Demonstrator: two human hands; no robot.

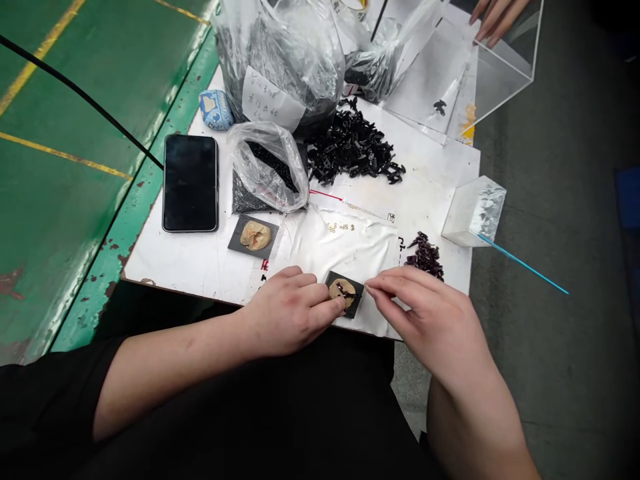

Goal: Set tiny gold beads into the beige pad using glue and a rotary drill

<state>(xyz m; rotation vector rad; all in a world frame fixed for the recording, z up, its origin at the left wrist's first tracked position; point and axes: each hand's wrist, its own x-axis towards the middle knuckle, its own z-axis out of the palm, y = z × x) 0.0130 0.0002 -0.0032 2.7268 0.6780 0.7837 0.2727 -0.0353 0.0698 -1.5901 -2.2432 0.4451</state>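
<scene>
My left hand [295, 308] lies at the table's front edge, fingers curled and closed against a small dark square plate [356, 308]. On that plate sits a round lump of tan putty [336, 288] with a small black part [344, 289] on it; the left thumb tip presses there. Just right of the plate, my right hand [425, 310] is closed in a pinch; whatever is between its fingertips is too small to make out. Several tiny gold-coloured rings [344, 227] lie on the white sheet [320, 243] beyond. A second dark plate [237, 243] with putty [256, 235] stands to the left.
A heap of black clips [355, 147] lies behind, beside an open plastic bag [270, 177] and a larger bag [285, 60]. A phone [191, 183] is at left. Dark small parts [425, 257] and a box [473, 213] with a blue stick are right. Another person's hand [500, 17] touches a clear panel.
</scene>
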